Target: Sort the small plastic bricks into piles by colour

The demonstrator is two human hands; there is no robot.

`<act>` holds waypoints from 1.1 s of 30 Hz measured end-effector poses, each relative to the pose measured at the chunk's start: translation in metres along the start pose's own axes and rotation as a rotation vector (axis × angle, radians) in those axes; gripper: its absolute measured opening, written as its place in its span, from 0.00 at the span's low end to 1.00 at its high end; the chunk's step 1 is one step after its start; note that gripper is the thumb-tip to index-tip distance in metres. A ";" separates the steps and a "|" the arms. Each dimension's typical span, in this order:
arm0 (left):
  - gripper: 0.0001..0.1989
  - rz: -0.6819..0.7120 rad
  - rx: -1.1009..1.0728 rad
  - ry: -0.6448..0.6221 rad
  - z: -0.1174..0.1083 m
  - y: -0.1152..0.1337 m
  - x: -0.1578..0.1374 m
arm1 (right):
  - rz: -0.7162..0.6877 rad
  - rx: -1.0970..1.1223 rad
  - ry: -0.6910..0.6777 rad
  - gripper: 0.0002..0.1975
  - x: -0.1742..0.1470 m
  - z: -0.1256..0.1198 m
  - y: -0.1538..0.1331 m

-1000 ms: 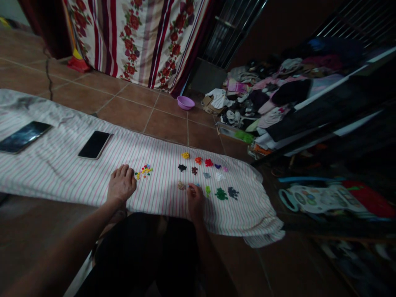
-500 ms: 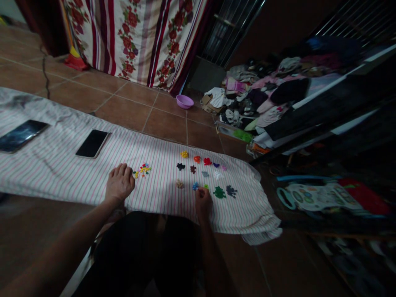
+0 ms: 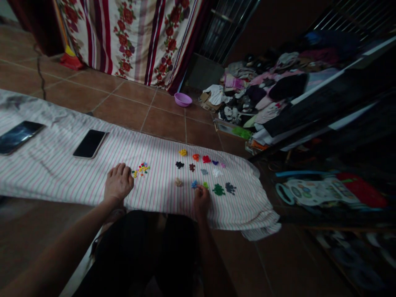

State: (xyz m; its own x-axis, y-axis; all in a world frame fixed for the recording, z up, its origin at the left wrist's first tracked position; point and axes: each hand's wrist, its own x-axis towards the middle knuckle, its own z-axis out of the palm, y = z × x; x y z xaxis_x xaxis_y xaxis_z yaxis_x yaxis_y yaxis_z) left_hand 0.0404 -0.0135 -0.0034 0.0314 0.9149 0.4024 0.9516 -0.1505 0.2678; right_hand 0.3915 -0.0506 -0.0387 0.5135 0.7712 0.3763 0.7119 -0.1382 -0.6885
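Observation:
My left hand (image 3: 118, 181) rests palm down on the striped cloth (image 3: 161, 202), its fingers lying side by side. Right by its fingertips is a small mixed pile of multicoloured pieces (image 3: 142, 169). My right hand (image 3: 202, 201) is closed in a pinch beside the blue pile (image 3: 194, 184); whatever is between the fingertips is too small to make out. The light green pile (image 3: 205, 185) sits just past its knuckles. Further right are a dark green pile (image 3: 219, 189) and a dark grey pile (image 3: 230, 188). To the left lies a beige pile (image 3: 178, 182).
More single-colour piles form rows behind, among them yellow (image 3: 183, 152), orange (image 3: 196, 157), red (image 3: 206, 159) and black (image 3: 179, 165). A phone (image 3: 90, 144) and a larger dark-screened device (image 3: 20, 137) lie at left. On the floor stands a purple basin (image 3: 183, 99).
The whole view has shifted slightly. Both hands stay almost where they were, my right hand still pinched by the blue pile. The piles look the same.

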 end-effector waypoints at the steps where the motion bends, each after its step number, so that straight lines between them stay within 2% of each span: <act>1: 0.14 0.001 0.000 -0.002 0.000 0.000 0.000 | 0.013 0.000 0.009 0.19 0.000 0.001 0.000; 8: 0.14 0.025 0.056 -0.005 0.000 -0.001 0.000 | 0.032 0.023 -0.001 0.20 -0.001 0.001 0.001; 12: 0.14 0.027 0.077 0.006 0.000 0.001 0.001 | 0.022 0.042 0.044 0.22 -0.002 -0.001 -0.005; 18: 0.13 0.018 0.113 0.018 -0.001 0.003 0.002 | -0.158 0.139 0.001 0.17 -0.003 0.002 -0.036; 21: 0.13 0.013 0.113 0.015 0.000 0.003 0.001 | -0.269 0.188 -0.077 0.15 -0.008 0.013 -0.060; 26: 0.13 0.009 0.091 -0.009 0.000 0.002 0.001 | -0.413 0.185 -0.298 0.14 -0.023 0.045 -0.097; 30: 0.14 0.005 0.091 -0.016 0.000 0.002 0.001 | -0.458 0.124 -0.423 0.15 -0.030 0.073 -0.122; 33: 0.14 0.005 0.090 -0.015 0.000 0.002 0.001 | -0.497 0.136 -0.478 0.16 -0.023 0.091 -0.139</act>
State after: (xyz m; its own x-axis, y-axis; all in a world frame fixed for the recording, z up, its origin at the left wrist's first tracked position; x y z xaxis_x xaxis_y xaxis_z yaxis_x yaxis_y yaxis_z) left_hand 0.0425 -0.0125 -0.0028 0.0404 0.9198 0.3902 0.9750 -0.1218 0.1860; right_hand 0.2369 0.0074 -0.0086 -0.1460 0.9157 0.3745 0.7253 0.3565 -0.5889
